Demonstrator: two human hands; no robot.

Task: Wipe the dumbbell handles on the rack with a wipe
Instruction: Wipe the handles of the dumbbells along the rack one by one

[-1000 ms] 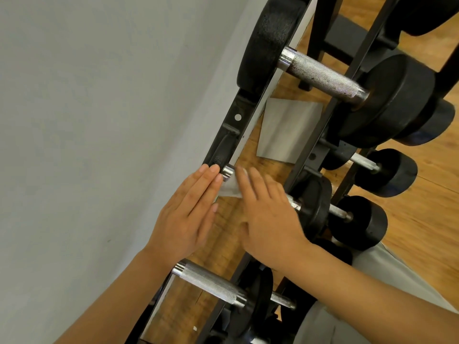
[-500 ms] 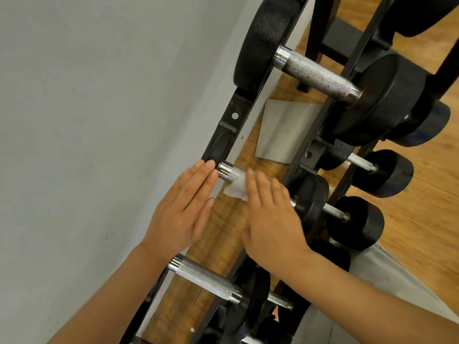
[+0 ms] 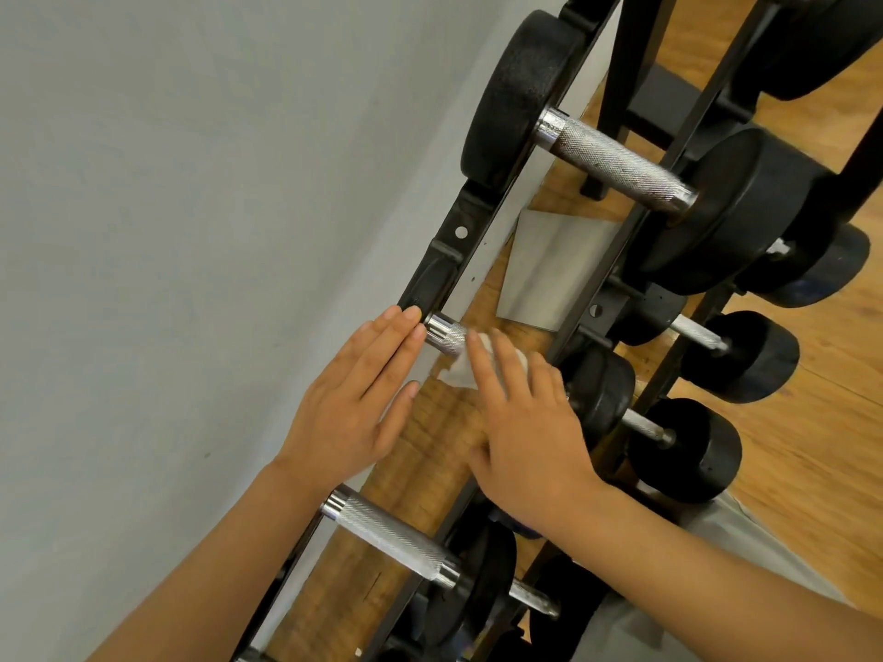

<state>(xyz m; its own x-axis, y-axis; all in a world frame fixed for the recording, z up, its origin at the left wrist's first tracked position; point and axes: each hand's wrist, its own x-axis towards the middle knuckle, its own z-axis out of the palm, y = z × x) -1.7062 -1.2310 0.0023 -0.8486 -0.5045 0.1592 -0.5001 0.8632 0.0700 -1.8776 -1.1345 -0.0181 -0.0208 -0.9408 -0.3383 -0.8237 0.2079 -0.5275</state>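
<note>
A black dumbbell rack (image 3: 446, 260) runs diagonally along the wall. My right hand (image 3: 525, 422) lies over the middle dumbbell's knurled metal handle (image 3: 444, 334), fingers curving over a white wipe (image 3: 461, 370) wrapped on the bar. Only the handle's left end shows beyond the wipe. My left hand (image 3: 358, 408) rests flat with straight fingers, its tips touching the rack rail and the dumbbell's left end. Above sits a large dumbbell with a long handle (image 3: 616, 162). Below is another knurled handle (image 3: 392, 539).
A grey wall (image 3: 191, 231) stands close on the left. Smaller black dumbbells (image 3: 736, 355) fill the rack's lower tier at right. A grey sheet (image 3: 549, 269) lies on the wooden floor (image 3: 812, 422) under the rack. My grey trouser leg (image 3: 693, 590) shows at bottom right.
My right hand has slid the wipe rightward along the handle, uncovering more of its left end. My left hand stays at the rack rail.
</note>
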